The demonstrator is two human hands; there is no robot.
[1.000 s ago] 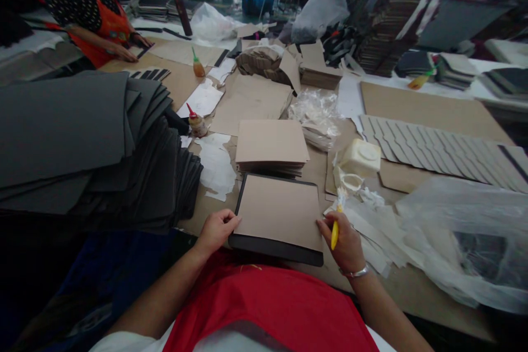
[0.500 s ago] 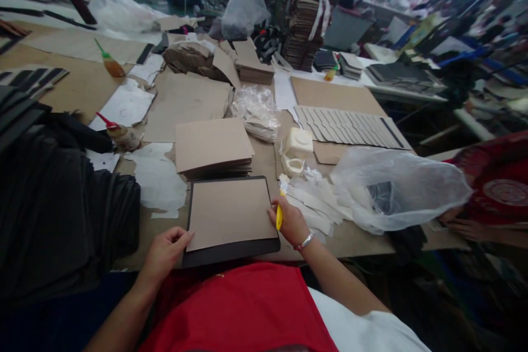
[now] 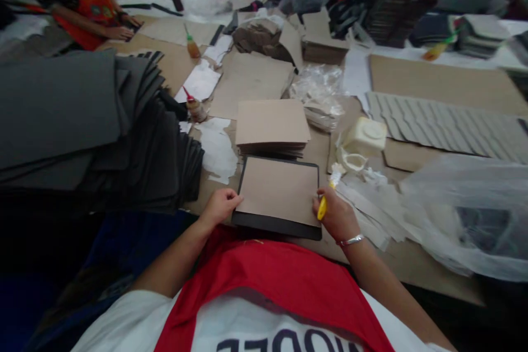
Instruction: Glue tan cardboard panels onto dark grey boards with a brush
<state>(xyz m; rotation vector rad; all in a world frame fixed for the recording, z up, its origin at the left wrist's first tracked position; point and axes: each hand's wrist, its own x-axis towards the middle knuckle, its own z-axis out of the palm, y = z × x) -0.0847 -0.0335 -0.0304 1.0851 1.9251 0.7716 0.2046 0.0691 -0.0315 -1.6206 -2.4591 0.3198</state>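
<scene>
A tan cardboard sheet (image 3: 280, 190) lies on a slightly larger black sheet (image 3: 274, 225), whose dark border shows mostly along the near side. My left hand (image 3: 221, 206) pinches the left edge of the cardboard between thumb and bent fingers. At the right edge, my right hand (image 3: 339, 215) is closed around a yellow-handled brush (image 3: 323, 206), its whitish bristles pointing away from me. Fingers of that hand also touch the cardboard's side. Just beyond the sheets stands a stack of similar cardboard pieces (image 3: 272, 124). A cream plastic container (image 3: 365, 136) sits past the brush.
Tall piles of dark sheets (image 3: 53, 110) fill the left side. Glue bottles (image 3: 196, 109) stand behind them. Paper scraps (image 3: 367, 203) and a clear plastic bag (image 3: 466, 214) lie to the right. Overlapping grey strips (image 3: 445, 124) are farther back. Another person's hand (image 3: 121, 33) rests on the table's far left.
My view has swung left, so the table's things appear farther right and a co-worker in an orange apron shows. Both hands stay at the cardboard's edges, the brush still in my right hand.
</scene>
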